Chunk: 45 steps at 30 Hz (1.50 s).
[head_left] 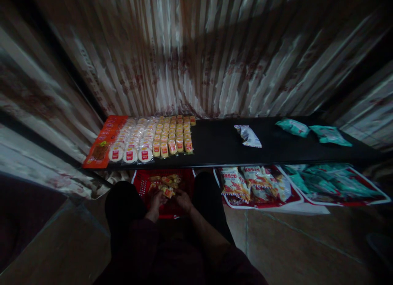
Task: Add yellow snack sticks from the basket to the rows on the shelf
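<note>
- left hand (pixel 156 200) and right hand (pixel 183 200) both grasp yellow packets (pixel 168 191) in the red basket (pixel 141 185), 6 o'clock.
- snack rows (pixel 153 138) lie on the worktop (pixel 221 148), 10 o'clock.

Both hands are low in front of the body, between the two spread knees (pixel 123 201). The left hand (pixel 156 200) and the right hand (pixel 183 200) sit close together, nearly touching, backs turned up and fingers curled down and inward. The light is too dim to tell whether either one grips anything. The left forearm (pixel 146 229) shows only briefly and is covered by a dark sleeve. The right forearm (pixel 204 231) is bare and slants in from the lower right, with the wrist straight.
</note>
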### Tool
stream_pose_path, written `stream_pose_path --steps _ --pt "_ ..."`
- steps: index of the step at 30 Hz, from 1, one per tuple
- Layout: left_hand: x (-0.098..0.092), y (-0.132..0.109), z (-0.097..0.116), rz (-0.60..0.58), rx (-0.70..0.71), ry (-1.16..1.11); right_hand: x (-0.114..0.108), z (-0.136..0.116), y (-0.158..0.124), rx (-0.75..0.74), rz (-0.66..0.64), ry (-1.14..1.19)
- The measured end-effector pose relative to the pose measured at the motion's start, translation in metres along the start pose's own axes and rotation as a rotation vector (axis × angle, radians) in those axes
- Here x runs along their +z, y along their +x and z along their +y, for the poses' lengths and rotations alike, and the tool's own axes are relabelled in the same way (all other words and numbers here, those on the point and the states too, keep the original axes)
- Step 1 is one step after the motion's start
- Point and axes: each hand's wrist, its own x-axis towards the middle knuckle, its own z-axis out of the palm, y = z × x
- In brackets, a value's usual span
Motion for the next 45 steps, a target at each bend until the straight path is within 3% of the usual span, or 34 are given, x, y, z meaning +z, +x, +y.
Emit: stream_pose_path --steps 6,20,30,39,45 --pt "-0.002 -0.002 -0.002 -0.015 -0.039 -0.03 0.003 -0.004 -0.006 0.079 0.013 0.142" --pt "-0.003 -0.004 -0.005 -0.02 -0.025 -0.152 0.0 -0.003 0.001 0.024 0.151 0.317" --pt "-0.002 -0.013 -0.002 -0.111 -0.004 0.032 -0.004 0.002 0.006 0.049 0.258 0.408" --pt "0.001 -0.013 -0.003 -0.109 -0.132 0.002 0.002 -0.01 -0.008 0.045 0.111 0.502" --pt "0.0 -0.009 -0.003 -0.098 -0.182 -0.012 0.004 -0.019 -0.018 0.052 0.06 0.416"
